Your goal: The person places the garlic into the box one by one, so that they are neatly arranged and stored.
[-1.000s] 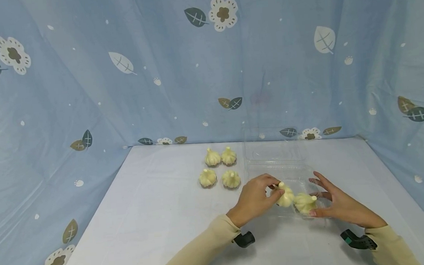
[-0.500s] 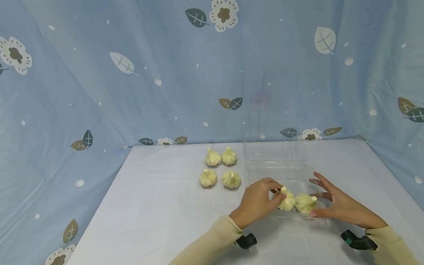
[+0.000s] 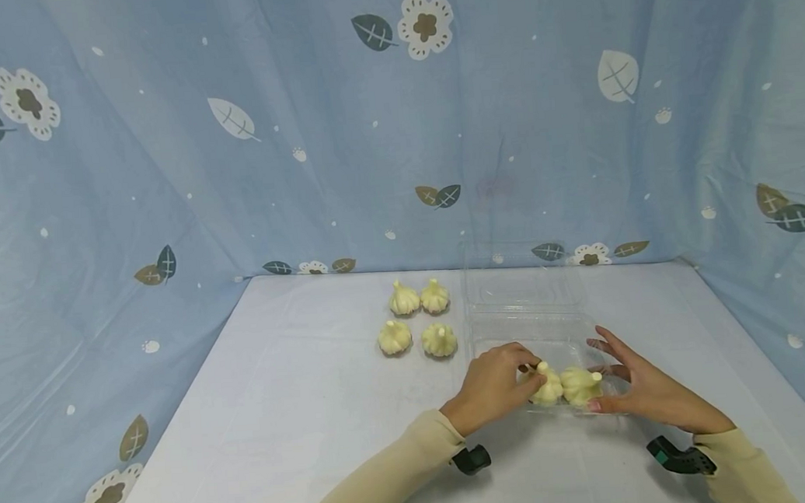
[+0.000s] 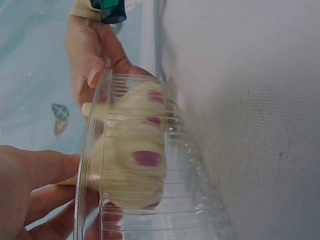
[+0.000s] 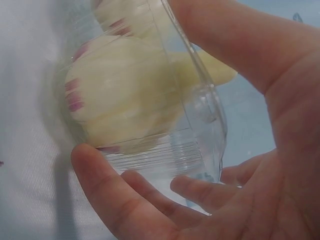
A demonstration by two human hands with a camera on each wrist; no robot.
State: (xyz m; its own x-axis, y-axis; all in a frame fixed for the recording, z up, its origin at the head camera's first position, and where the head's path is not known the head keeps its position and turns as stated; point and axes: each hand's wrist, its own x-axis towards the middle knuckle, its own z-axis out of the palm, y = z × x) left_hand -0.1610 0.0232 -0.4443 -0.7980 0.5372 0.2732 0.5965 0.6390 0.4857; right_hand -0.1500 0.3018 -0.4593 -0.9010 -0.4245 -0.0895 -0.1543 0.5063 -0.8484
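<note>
"What could go wrong here?"
"The left hand [image 3: 493, 381] pinches a garlic bulb [image 3: 549, 389] near its stalk, inside the clear box [image 3: 556, 343], just beside a second bulb [image 3: 580, 386]. Let go tilted, it might tip against its neighbour."
"And the box?"
"The right hand [image 3: 647, 394] grips its end. The plastic looks thin: squeezed hard, it could buckle; held loosely, it could slide along the bench [image 3: 301, 399]."

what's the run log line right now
left hand: holds garlic bulb in clear box; right hand: holds clear box; second bulb: inside; four bulbs: on table; lid: open
</note>
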